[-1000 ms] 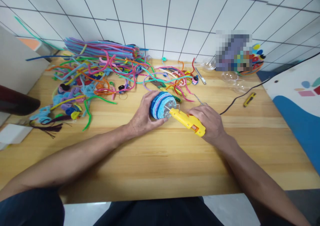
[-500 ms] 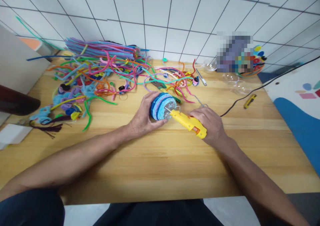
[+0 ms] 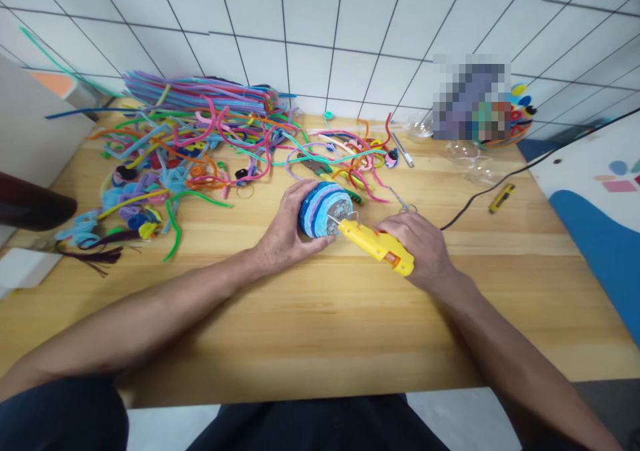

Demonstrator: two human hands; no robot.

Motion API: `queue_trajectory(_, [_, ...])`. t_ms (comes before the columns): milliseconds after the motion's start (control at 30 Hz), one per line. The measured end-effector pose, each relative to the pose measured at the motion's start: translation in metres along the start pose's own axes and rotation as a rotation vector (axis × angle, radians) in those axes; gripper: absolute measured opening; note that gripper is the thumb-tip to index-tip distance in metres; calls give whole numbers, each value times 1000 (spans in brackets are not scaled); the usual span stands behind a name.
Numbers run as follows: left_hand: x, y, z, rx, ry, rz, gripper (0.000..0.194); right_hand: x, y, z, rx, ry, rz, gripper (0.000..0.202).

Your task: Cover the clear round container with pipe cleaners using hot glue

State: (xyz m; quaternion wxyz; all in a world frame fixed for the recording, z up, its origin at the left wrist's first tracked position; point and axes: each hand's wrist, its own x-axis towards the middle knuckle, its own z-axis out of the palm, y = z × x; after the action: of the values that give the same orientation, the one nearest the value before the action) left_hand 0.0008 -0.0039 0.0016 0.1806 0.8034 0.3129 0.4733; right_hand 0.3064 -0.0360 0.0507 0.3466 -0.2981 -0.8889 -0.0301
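Observation:
My left hand (image 3: pixel 287 228) is wrapped round a ball (image 3: pixel 316 212) covered in rings of blue, light blue and lilac pipe cleaner. An uncovered greyish round patch on the ball faces right. In my right hand (image 3: pixel 417 244) is a yellow hot glue gun (image 3: pixel 377 246), gripped by its handle. Its thin metal nozzle points left at the bare patch; I cannot tell whether it touches. Just beyond my right hand lie small scissors (image 3: pixel 403 201). Pliers with green handles (image 3: pixel 320 166) rest behind the ball, partly under pipe cleaners.
Loose pipe cleaners (image 3: pixel 200 138) tangle across the back left, before a thick bundle (image 3: pixel 200 94) by the tiled wall. Clear plastic balls (image 3: pixel 465 151) stand at the back right. A black cable (image 3: pixel 480 194) runs to the right, near a yellow cutter (image 3: pixel 502 198). A white box (image 3: pixel 27 266) sits far left.
The glue gun's nozzle has shifted very slightly left across the bare patch. Both hands keep their grips; the whole view has tilted a little.

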Motion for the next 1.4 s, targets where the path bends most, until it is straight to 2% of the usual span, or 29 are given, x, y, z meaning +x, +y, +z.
queue_trajectory(200, [0,1,0,3,-6,11,99,-2,0,2,9,41,9,33])
queue_trajectory(500, [0,1,-2,-1,-24,-24,100,-3,1,1,-17,38,34,32])
queue_trajectory(833, [0,1,-1,13,-11,12,98,-4,1,1,-14,34,25,31])
queue_trajectory(1000, [0,1,-1,27,-16,-8,98,-6,4,2,7,-3,39,34])
queue_trajectory(1200, [0,1,0,20,-8,2,97,-5,4,2,3,46,24,31])
queue_trajectory(1400, [0,0,-1,13,-20,-8,100,-5,3,2,25,8,30,33])
